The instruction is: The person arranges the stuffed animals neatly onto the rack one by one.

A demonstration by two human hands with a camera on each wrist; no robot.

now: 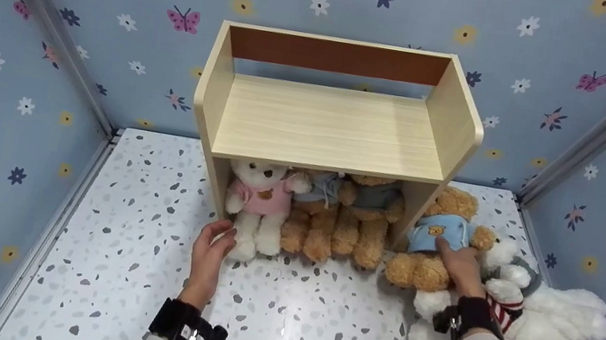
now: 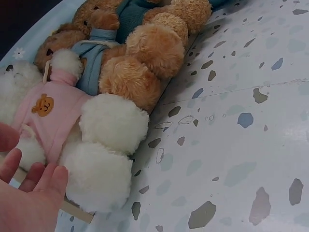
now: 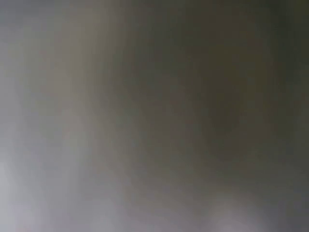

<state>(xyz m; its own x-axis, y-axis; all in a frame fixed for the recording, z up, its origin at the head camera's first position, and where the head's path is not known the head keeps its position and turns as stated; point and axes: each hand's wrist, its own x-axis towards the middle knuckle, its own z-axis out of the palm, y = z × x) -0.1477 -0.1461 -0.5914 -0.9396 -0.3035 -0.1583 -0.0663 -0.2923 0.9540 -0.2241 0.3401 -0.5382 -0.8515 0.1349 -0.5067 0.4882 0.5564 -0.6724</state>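
Brown teddy bear (image 1: 431, 230) was located right of centre in the head view, just outside the right side panel of the pale wood-grain shelf (image 1: 335, 129). Its fur was curly and golden brown; it wore a light-blue top with a brown bear-face emblem on the chest. Head was uppermost, with two rounded feet toward the viewer. Right hand (image 1: 461, 269) gripped it at the side of the body, thumb laid across the lower front of the top; the remaining fingers were hidden.

White teddy bear (image 1: 264, 200) sat in the left end of the lower compartment, dressed in a pink top with a similar brown emblem. Its fluffy legs projected past the shelf front. Left hand (image 1: 211, 250) was beside its foot, fingers loosely bent and holding nothing. Two brown bears (image 1: 308, 230) in blue-grey and dark grey tops occupied the places alongside.

White plush toys (image 1: 544, 337), one in red-and-white stripes, lay at right on the speckled surface (image 1: 299, 331). Right wrist view was too blurred to read.
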